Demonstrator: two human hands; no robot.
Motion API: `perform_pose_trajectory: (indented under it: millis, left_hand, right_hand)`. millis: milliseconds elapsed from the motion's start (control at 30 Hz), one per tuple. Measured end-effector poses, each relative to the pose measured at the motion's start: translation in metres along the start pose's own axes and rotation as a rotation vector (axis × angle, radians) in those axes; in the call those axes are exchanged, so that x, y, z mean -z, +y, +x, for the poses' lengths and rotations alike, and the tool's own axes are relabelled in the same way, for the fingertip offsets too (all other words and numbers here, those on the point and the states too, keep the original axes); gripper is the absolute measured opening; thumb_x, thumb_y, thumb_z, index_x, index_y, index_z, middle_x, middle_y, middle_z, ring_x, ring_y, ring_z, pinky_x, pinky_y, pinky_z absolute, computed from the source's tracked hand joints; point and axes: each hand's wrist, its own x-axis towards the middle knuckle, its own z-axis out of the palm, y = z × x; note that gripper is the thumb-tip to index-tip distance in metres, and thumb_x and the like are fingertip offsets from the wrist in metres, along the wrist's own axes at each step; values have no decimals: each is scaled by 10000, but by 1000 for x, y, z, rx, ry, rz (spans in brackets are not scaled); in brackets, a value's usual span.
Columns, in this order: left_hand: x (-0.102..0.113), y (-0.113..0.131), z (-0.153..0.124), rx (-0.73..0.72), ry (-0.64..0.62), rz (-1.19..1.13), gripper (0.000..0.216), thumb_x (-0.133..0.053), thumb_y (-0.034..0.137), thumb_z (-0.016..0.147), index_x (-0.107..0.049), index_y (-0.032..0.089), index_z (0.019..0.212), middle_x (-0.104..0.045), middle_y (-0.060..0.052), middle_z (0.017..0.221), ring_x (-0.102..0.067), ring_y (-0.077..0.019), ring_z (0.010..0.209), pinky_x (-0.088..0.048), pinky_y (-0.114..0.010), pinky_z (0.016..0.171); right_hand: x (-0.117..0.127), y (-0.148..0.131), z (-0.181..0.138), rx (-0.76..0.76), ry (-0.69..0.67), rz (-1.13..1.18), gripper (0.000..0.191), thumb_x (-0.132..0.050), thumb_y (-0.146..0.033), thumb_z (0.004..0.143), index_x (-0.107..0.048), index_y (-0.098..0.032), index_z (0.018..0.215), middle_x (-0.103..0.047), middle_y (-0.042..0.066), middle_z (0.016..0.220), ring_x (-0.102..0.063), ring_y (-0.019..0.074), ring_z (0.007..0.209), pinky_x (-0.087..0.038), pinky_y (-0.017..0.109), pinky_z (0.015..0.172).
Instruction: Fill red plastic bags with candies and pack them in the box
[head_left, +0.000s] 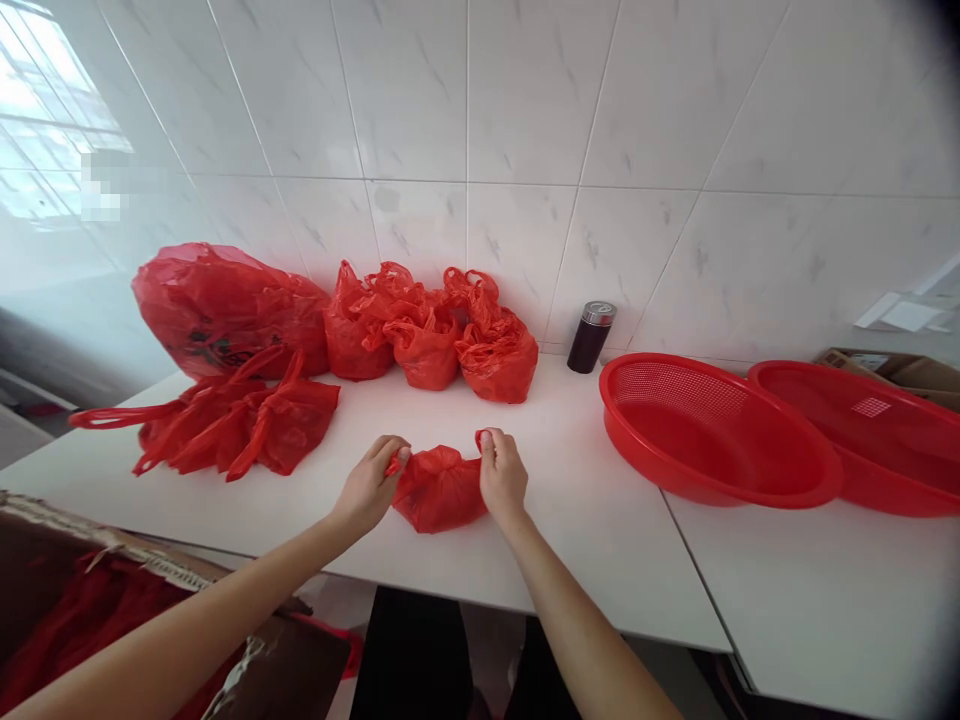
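A small red plastic bag point(439, 490) lies on the white counter point(570, 520) near its front edge. My left hand point(371, 485) pinches the bag's left handle with closed fingers. My right hand point(501, 475) pinches the right handle the same way. The two hands sit on either side of the bag, holding its top apart. What is inside the bag is hidden.
Several red bags stand along the tiled wall: a large one point(225, 310), smaller tied ones point(435, 335), flatter ones point(240, 425). A dark jar point(591, 337) stands at the back. A red strainer basket point(712, 430) and red basin point(870, 430) sit right. A cardboard box point(90, 610) stands lower left.
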Motion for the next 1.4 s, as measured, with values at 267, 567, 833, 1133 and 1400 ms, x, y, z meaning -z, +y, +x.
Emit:
perform_pose_trajectory:
  millis: [267,567,833,1133,1400]
  left_hand:
    - [-35,2,34,23,-113,192,223,-279,329,953,-485,263,898,-636,-3,742,-613,-205,697,-385,-293,631]
    - [-80,6,75,117,-189,341,327,-478,415,937,-580,153,1105,-645,-47,929,-620,-157,756,-517,-353,711]
    - [-106,4,75,72,-173,461,297,-540,358,917,-586,156,1130,-641,-65,1028,-631,-184,869,-528,-394,779]
    - [-104,-8,73,58,-93,504,276,-542,346,916,-606,155,1105,-640,-76,1086,-613,-214,988,-486,-454,888]
    - [-56,-21,63,139,-136,413,284,-482,381,940,-621,157,1045,-668,-41,903,-634,-174,813,-499,-395,799]
  right_hand:
    - [4,21,14,73,-18,-144,427,-211,-437,985,-589,-237,984,-591,36,867,-543,172,749,-369,263,665]
    - [35,74,56,-81,-7,-364,397,-208,-410,990,-573,-252,1008,-555,4,631,-439,166,547,-227,261,533]
    - [29,88,56,-85,-46,-502,329,-272,-350,996,-560,-201,941,-587,18,628,-484,159,550,-232,277,547]
    - [34,91,62,-222,123,-403,269,-287,-280,987,-541,-192,963,-599,22,687,-532,167,614,-248,259,556]
    - [41,96,73,-272,266,-114,263,-312,-312,944,-538,-219,847,-571,-2,676,-495,155,595,-299,250,567]
